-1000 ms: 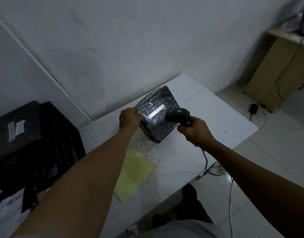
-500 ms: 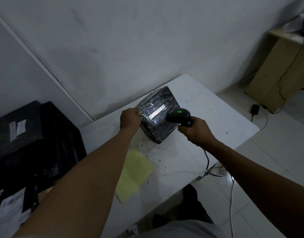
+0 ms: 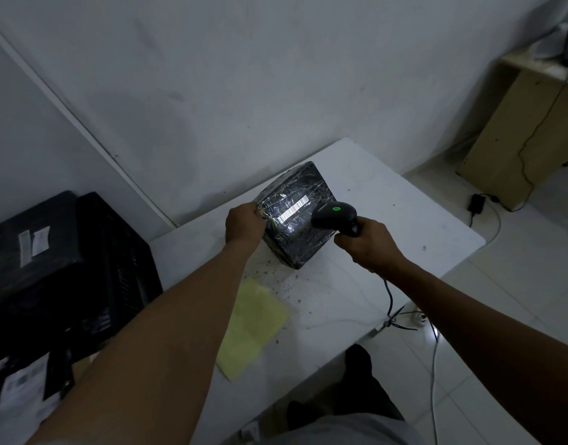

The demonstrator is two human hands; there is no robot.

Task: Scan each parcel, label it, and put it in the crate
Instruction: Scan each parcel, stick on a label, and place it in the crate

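A black parcel [image 3: 295, 216] wrapped in shiny film stands tilted on the white table [image 3: 404, 232], with a white barcode strip [image 3: 293, 209] on its upper face. My left hand [image 3: 243, 222] grips the parcel's left edge. My right hand [image 3: 366, 240] holds a black barcode scanner [image 3: 334, 215], whose green light is lit and whose head points at the barcode from close by. A black crate [image 3: 115, 268] stands left of the table, holding a dark parcel with white labels [image 3: 35, 242].
A yellow sheet [image 3: 252, 326] lies on the table near its front edge, with dark specks scattered around. The scanner cable [image 3: 388, 293] drops over the table's right side. A wooden desk [image 3: 526, 130] and a power adapter [image 3: 476, 202] are at right.
Hardly anything differs. Both hands keep their hold, and the scanner stays aimed at the barcode with its green light on.
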